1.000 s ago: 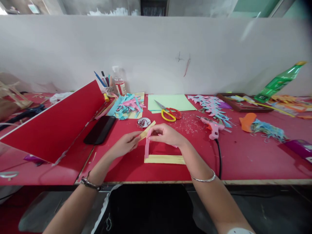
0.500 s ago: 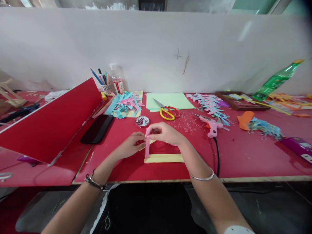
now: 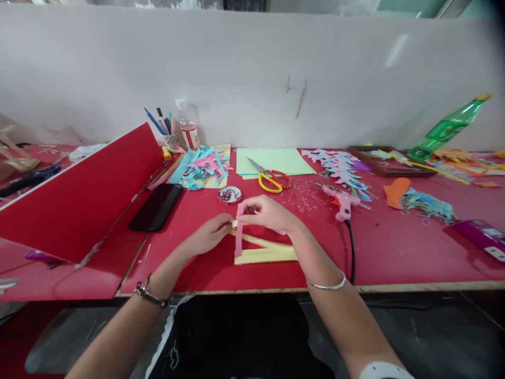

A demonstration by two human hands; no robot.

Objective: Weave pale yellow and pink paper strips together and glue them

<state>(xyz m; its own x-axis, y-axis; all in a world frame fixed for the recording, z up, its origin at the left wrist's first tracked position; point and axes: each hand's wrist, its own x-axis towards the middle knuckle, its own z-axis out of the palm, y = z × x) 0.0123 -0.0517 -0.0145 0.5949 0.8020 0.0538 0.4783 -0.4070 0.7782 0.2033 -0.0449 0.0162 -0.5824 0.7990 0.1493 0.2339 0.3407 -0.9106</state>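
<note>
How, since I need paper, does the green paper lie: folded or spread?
Spread: the green paper lies flat on the tabletop, scissors partly over it.

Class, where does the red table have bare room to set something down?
Widest: red table between black cord and purple object. Smaller: between phone and left hand. Crowded: around right hand and pink strip, and behind them at scissors and green sheets.

White partition [image 3: 252, 73], glare [image 3: 396, 50] at right, red tabletop [image 3: 398, 252], grey floor [image 3: 437, 339], perhaps concrete
</note>
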